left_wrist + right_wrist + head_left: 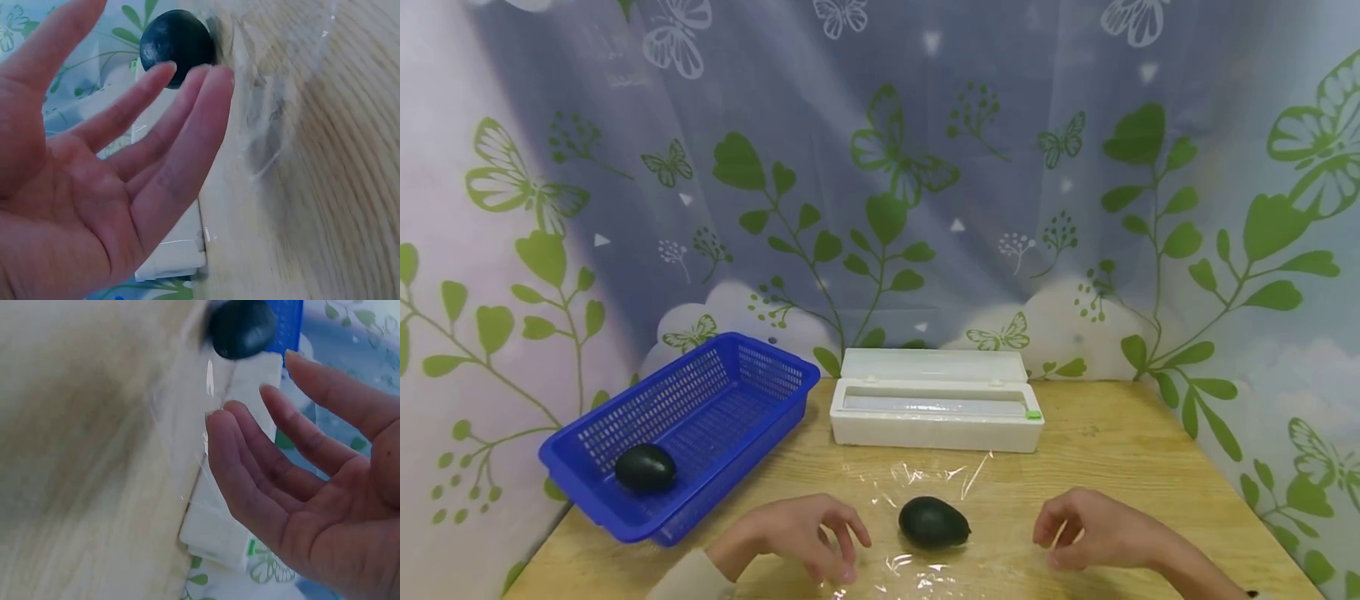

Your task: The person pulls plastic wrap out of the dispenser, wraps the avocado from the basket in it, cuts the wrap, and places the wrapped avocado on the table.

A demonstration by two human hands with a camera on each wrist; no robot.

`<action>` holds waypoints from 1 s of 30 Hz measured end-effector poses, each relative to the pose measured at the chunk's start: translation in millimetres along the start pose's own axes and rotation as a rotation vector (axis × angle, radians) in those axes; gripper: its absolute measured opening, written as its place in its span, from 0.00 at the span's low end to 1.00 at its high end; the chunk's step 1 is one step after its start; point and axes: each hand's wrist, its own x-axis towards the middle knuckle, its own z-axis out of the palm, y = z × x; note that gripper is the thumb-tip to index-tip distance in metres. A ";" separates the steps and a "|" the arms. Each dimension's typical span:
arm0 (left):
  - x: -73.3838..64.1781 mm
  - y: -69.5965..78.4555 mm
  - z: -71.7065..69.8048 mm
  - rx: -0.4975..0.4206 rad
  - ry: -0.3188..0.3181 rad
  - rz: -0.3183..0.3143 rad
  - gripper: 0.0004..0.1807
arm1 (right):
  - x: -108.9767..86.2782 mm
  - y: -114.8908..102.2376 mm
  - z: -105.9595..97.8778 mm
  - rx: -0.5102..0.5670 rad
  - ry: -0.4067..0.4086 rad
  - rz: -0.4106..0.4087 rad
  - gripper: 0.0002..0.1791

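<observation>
head: bright | glare on plastic film (912, 477) | wrist views: dimmer, blurrier

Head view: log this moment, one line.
left hand: holds nothing; right hand: holds nothing; avocado: on clear film, between hands; second avocado: in blue basket; white box: lid raised

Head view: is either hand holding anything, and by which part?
Nothing is held: the left hand and right hand are clear of the dark green fruit between them.

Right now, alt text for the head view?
Bare hands flank a dark green oval fruit on clear plastic film over a wooden table. Behind stands an open white rectangular box; at left, a blue perforated plastic basket holds a second fruit.
</observation>
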 end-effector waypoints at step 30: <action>4.4 -17.1 10.5 0.039 -0.098 -0.071 0.12 | 2.2 1.3 83.3 -0.106 0.043 0.447 0.08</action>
